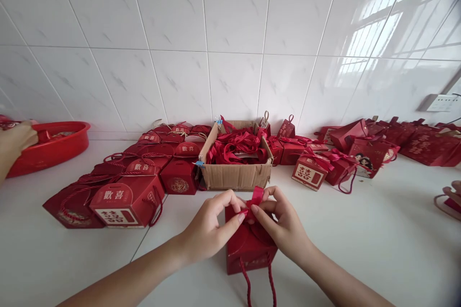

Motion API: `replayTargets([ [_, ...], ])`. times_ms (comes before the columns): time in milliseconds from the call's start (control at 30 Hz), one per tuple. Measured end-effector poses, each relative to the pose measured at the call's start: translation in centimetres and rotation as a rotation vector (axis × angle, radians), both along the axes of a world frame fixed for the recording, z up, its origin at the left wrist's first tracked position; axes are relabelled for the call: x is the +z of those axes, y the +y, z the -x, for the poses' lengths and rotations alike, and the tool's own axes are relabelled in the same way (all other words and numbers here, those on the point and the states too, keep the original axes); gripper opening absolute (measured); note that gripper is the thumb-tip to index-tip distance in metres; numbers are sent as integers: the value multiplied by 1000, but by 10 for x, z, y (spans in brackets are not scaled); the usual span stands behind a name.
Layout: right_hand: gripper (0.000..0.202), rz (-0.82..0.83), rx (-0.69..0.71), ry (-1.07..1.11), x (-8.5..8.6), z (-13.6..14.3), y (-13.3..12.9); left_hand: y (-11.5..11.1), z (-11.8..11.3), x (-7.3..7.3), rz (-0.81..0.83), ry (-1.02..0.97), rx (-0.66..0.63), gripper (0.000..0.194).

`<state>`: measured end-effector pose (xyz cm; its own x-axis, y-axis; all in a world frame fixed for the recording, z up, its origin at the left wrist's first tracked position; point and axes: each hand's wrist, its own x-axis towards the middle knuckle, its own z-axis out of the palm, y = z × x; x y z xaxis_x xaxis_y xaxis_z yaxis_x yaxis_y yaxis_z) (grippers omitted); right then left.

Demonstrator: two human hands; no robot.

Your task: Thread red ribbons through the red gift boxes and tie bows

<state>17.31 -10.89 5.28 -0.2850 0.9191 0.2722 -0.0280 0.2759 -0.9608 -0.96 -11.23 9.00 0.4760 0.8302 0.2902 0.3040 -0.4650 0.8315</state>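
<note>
red ribbon [257, 195] — both hands [211, 224] [288, 228] pinch it, seemingly looped

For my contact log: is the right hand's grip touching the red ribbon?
Touching. In the head view, the grip of the right hand meets the red ribbon above the red box, thumb tip against it.

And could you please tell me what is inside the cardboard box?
A tangled heap of red ribbon fills the cardboard box, with something pale showing near the front; the ribbon hides the bottom.
</note>
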Motion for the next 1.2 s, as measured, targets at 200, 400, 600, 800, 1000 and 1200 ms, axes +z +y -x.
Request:
replayTargets([
  [200, 28, -35, -10, -29, -1, 1, 0, 0, -5, -4, -102, 57, 75, 13],
  [400, 18, -197, -133, -165, -1, -4, -3, 3, -5, -15, -225, 96, 145, 5],
  [600, 21, -384, -125, -343, -2, -10, -2, 7, -3, -19, -387, 113, 157, 9],
  [800, 24, -226, -140, -339, -7, -9, 2, 9, -3, -15, -690, 277, 96, 17],
  [1000, 31, -50, 3, -255, -2, -8, 2, 13, -3, -9, -969, 405, 53, 19],
  [1200, 23, 83, 89, 23, -9, -7, 4, 31, -2, -13, -1120, 397, -47, 11],
])
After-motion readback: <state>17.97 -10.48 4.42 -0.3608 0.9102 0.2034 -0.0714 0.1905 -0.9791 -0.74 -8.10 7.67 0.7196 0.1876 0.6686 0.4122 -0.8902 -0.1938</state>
